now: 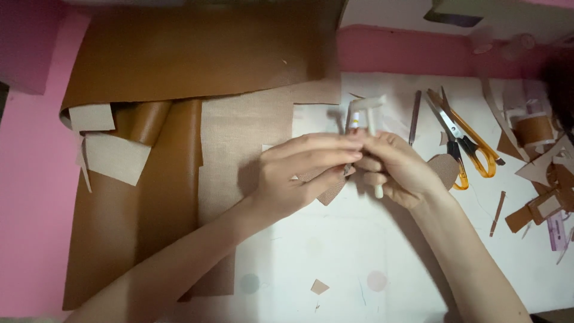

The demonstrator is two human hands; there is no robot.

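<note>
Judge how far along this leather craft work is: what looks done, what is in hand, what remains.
Done: cutting, judging by brown offcuts beside the scissors. In hand: the right hand grips a white tool, and the left hand holds a small tan piece against it. Left: most of the brown sheet lies uncut.

A large sheet of brown faux leather [179,66] lies folded across the left of the white table [335,263], its beige fabric backing [239,155] turned up in places. To the right, a pair of scissors with orange handles [463,140] rests near a thin dark stick-like tool [414,116], and brown offcuts [538,203] are heaped at the right edge beside a small roll of brown strip [534,128]. One small brown scrap [318,287] lies alone near the front edge, and a pink surface [30,179] borders the table on the left.
</note>
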